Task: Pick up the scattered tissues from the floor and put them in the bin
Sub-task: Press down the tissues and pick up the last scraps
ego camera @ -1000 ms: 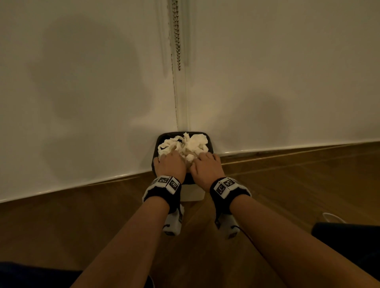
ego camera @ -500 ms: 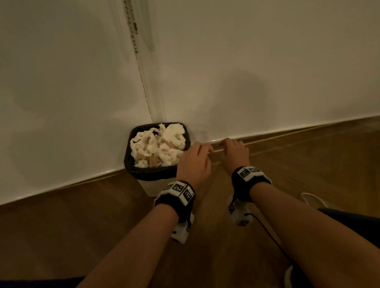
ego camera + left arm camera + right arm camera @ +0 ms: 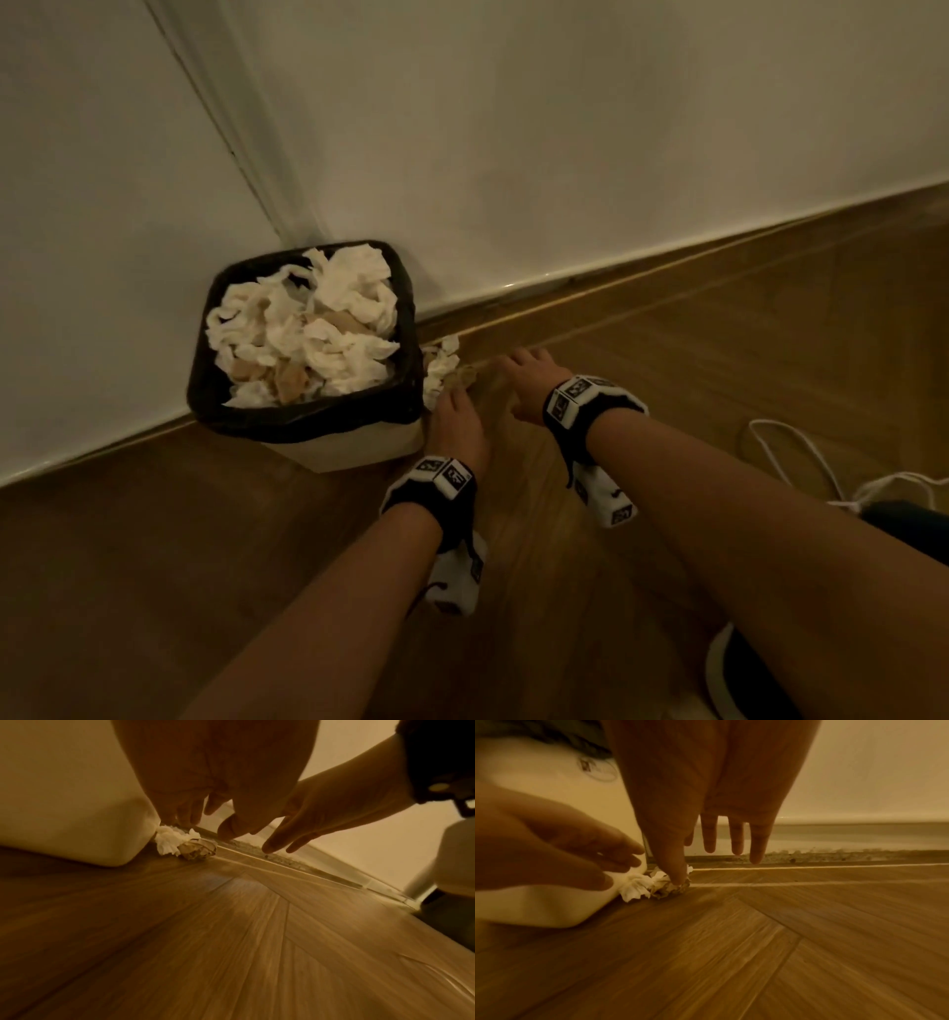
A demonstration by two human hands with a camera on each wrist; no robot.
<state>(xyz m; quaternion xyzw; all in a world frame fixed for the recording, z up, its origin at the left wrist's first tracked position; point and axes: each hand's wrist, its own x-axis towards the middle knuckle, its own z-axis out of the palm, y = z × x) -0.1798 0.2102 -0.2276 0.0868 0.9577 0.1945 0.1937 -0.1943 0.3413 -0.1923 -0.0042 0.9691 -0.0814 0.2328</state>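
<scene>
The white bin [image 3: 359, 447] with a black liner stands against the wall, heaped with crumpled tissues [image 3: 308, 329]. On the wooden floor, against the bin's right side, lie a white tissue [image 3: 441, 365] [image 3: 168, 841] [image 3: 635, 887] and a brownish crumpled one [image 3: 199, 850] [image 3: 670, 890]. My left hand [image 3: 452, 406] [image 3: 190, 815] hovers just above them with its fingers relaxed and holds nothing. My right hand [image 3: 518, 380] [image 3: 721, 841] reaches in from the right with straight fingers. Its thumb tip touches the brownish tissue.
The wall and its baseboard [image 3: 616, 267] run right behind the tissues. A white cable [image 3: 791, 452] loops on the floor at the right, next to a dark object [image 3: 904, 524]. Bare wooden floor [image 3: 154, 565] lies in front of the bin.
Both hands have left the top of the bin, swung to its right side and dropped to the floor, where two tissues now show. The view has turned right.
</scene>
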